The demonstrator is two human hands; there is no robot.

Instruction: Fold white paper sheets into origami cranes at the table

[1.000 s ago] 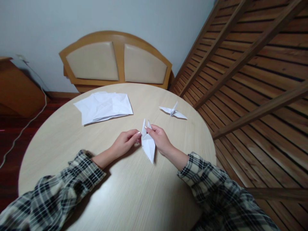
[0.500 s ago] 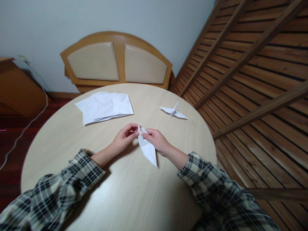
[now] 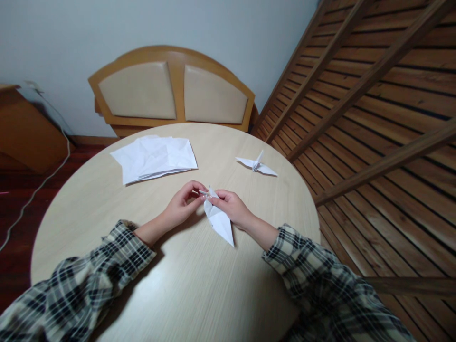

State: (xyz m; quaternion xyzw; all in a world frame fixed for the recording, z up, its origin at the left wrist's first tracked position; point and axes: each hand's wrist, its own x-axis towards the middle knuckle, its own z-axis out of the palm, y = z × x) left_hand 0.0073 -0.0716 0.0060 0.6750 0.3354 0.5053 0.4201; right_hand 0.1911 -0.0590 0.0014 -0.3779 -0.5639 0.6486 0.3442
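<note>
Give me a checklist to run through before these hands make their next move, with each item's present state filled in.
1. Right hand grips the folded paper: ok, it holds the side near its upper end.
2. Left hand has hold of a narrow point: ok, it pinches one at the upper end.
3. Creases at the pinched point are neat: cannot tell, fingers partly cover it and it is small.
4. Sheets out of the way: ok, they lie beyond the left hand, untouched.
5. Crane out of the way: ok, it sits beyond the right hand, wings spread.
6. Sleeves off the paper: ok, both cuffs sit back from it.
</note>
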